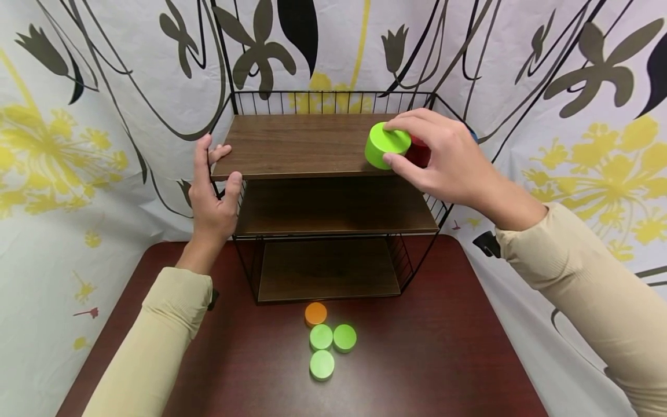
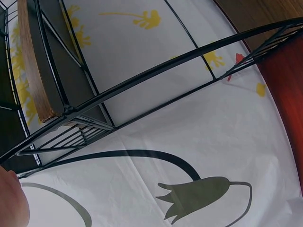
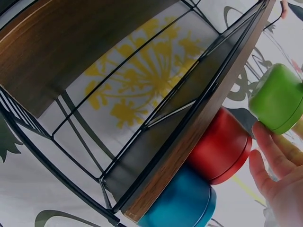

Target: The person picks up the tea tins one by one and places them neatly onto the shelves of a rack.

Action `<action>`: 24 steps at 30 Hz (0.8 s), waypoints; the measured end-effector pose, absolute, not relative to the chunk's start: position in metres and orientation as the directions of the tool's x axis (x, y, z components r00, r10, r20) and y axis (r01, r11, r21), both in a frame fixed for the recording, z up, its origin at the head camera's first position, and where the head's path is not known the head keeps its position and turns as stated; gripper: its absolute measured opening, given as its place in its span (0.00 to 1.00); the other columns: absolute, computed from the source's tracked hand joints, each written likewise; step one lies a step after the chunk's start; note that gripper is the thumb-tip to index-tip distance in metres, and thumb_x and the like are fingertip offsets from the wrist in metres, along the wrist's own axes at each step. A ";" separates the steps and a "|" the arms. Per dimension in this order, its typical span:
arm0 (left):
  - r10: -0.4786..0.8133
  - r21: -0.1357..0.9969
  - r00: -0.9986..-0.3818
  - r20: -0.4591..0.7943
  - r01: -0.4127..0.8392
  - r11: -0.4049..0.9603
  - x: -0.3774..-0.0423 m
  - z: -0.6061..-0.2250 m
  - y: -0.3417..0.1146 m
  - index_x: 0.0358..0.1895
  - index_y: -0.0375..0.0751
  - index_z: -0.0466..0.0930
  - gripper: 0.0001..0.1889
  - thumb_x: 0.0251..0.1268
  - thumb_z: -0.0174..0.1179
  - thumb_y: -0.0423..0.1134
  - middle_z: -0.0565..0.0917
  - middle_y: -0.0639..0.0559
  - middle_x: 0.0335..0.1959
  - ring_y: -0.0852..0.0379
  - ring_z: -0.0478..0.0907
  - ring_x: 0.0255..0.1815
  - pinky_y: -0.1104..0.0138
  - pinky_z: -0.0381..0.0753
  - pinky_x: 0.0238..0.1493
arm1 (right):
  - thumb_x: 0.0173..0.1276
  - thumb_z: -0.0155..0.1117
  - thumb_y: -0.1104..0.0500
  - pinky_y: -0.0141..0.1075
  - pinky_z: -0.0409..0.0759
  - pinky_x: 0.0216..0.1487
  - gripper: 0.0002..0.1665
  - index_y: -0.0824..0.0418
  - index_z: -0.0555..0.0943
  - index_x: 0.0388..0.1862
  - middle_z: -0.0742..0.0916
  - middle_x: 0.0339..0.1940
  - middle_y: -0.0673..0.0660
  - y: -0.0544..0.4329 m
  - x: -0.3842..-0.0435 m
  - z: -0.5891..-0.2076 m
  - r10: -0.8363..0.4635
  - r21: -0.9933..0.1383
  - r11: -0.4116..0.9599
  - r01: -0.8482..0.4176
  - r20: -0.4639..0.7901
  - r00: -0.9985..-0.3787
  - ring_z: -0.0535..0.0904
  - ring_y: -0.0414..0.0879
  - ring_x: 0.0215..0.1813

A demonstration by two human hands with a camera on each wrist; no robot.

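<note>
My right hand (image 1: 450, 153) pinches a bright green round canister (image 1: 383, 152) between thumb and fingers, over the right part of the rack's top shelf (image 1: 297, 142). In the right wrist view, the green canister (image 3: 277, 97) is held apart from the shelf board. A red canister (image 3: 221, 146) and a blue canister (image 3: 182, 201) stand side by side on that board; in the head view my hand mostly covers them. At the top shelf's left front corner, my left hand (image 1: 213, 200) touches the edge, index finger straight up and thumb in front. Only a sliver of it shows in the left wrist view.
Below are a middle shelf (image 1: 336, 205) and a bottom shelf (image 1: 328, 269) in the black wire frame. On the dark red table (image 1: 427, 347) in front sit an orange round piece (image 1: 315, 314) and several green round pieces (image 1: 321, 365). Patterned cloth (image 1: 78, 174) hangs behind and beside.
</note>
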State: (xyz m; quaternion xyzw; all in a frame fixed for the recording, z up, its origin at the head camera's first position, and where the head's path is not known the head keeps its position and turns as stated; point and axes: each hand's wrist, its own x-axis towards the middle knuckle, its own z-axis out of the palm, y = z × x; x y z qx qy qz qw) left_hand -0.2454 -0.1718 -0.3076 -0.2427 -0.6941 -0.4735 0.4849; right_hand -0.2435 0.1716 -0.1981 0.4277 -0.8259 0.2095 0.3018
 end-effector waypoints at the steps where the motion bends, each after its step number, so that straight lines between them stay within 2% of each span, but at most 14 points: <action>1: -0.122 0.422 -0.412 0.903 0.797 0.433 -0.245 -0.308 -0.172 0.68 0.20 0.59 0.34 0.70 0.50 0.45 0.77 0.25 0.55 0.32 0.69 0.64 0.56 0.61 0.70 | 0.62 0.70 0.60 0.43 0.72 0.44 0.23 0.67 0.82 0.56 0.85 0.52 0.61 0.171 -0.244 -0.198 -0.578 -0.093 0.549 -0.831 0.676 -0.457 0.80 0.50 0.47; 11: -0.123 0.415 -0.403 0.907 0.803 0.428 -0.247 -0.308 -0.173 0.68 0.19 0.59 0.35 0.70 0.51 0.47 0.78 0.25 0.54 0.31 0.69 0.63 0.55 0.60 0.70 | 0.62 0.70 0.61 0.45 0.70 0.42 0.22 0.66 0.83 0.56 0.86 0.51 0.61 0.170 -0.250 -0.198 -0.573 -0.105 0.588 -0.802 0.645 -0.505 0.80 0.52 0.44; 16: -0.125 0.410 -0.397 0.909 0.803 0.432 -0.247 -0.308 -0.172 0.68 0.19 0.59 0.35 0.70 0.51 0.47 0.78 0.25 0.54 0.31 0.70 0.63 0.55 0.60 0.70 | 0.63 0.69 0.59 0.51 0.71 0.48 0.22 0.66 0.82 0.55 0.85 0.52 0.62 0.171 -0.253 -0.199 -0.577 -0.108 0.610 -0.785 0.619 -0.533 0.80 0.56 0.49; 19: -0.128 0.411 -0.397 0.909 0.802 0.434 -0.247 -0.308 -0.172 0.68 0.19 0.59 0.35 0.70 0.51 0.47 0.78 0.25 0.54 0.32 0.70 0.63 0.55 0.61 0.70 | 0.64 0.69 0.59 0.52 0.72 0.50 0.22 0.67 0.82 0.55 0.85 0.53 0.63 0.172 -0.256 -0.201 -0.584 -0.103 0.611 -0.785 0.610 -0.535 0.80 0.58 0.51; 24: -0.125 0.416 -0.405 0.906 0.796 0.439 -0.246 -0.308 -0.172 0.68 0.20 0.59 0.34 0.69 0.50 0.44 0.78 0.26 0.54 0.33 0.70 0.63 0.55 0.61 0.70 | 0.64 0.69 0.59 0.52 0.72 0.48 0.23 0.68 0.82 0.55 0.84 0.53 0.64 0.172 -0.259 -0.203 -0.597 -0.090 0.607 -0.789 0.604 -0.528 0.80 0.59 0.49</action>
